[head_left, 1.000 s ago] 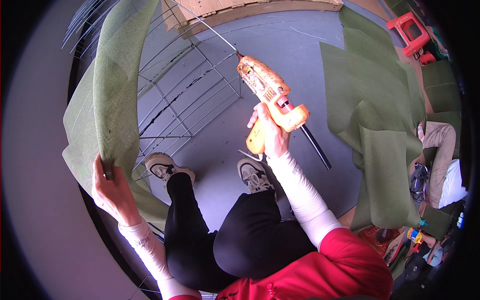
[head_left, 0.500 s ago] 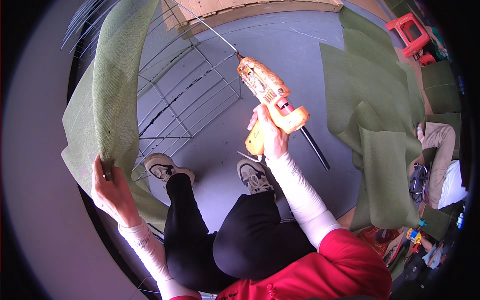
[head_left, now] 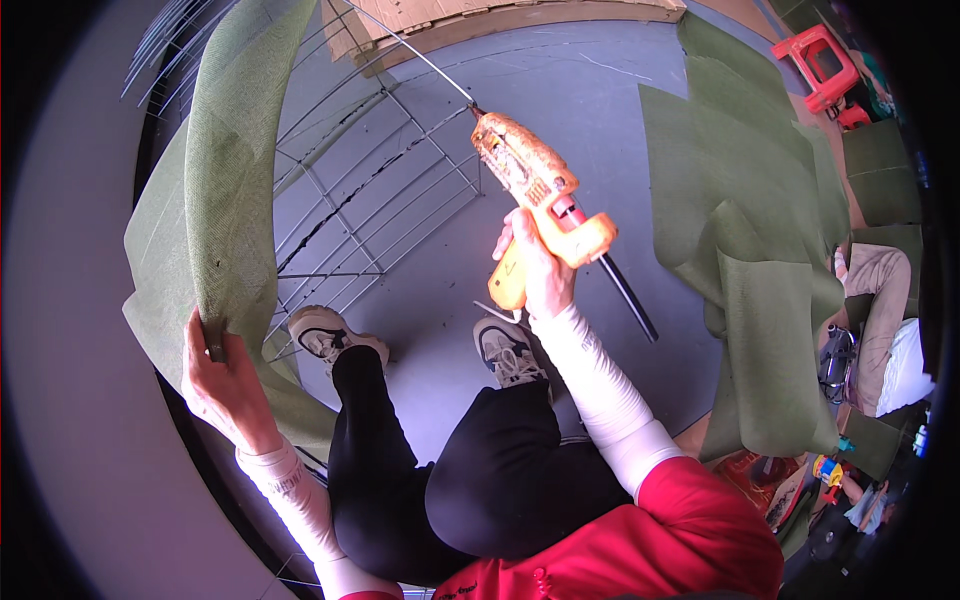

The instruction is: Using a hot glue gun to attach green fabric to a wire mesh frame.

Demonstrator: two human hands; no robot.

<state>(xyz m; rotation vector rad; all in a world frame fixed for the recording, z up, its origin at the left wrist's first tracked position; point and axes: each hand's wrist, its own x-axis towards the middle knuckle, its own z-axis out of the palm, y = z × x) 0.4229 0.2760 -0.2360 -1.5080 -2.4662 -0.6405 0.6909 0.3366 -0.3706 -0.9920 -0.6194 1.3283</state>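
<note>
In my right hand [head_left: 540, 270] is an orange glue gun [head_left: 525, 165], scuffed and smeared with dark residue, its handle wrapped by my fingers. From its rear a black glue stick [head_left: 630, 300] juts out. The gun's dark tip meets the wire frame [head_left: 345, 210], a grey metal grid with a dark line of glue along one wire. My left hand [head_left: 225, 385] pinches the lower edge of a green mesh fabric sheet [head_left: 235, 170], folded over the frame's left side. A small dark patch shows at those fingers; I cannot make out what it is.
More green fabric [head_left: 750, 190] lies in loose folds on the grey floor at right. A cardboard piece [head_left: 520, 15] is at the far edge. At far right are a red plastic stool-like thing [head_left: 818, 68] and another person's leg [head_left: 878, 300]. My shoes rest beside the frame.
The glue gun and my right hand have shifted very slightly to the left. My left hand stays on the fabric.
</note>
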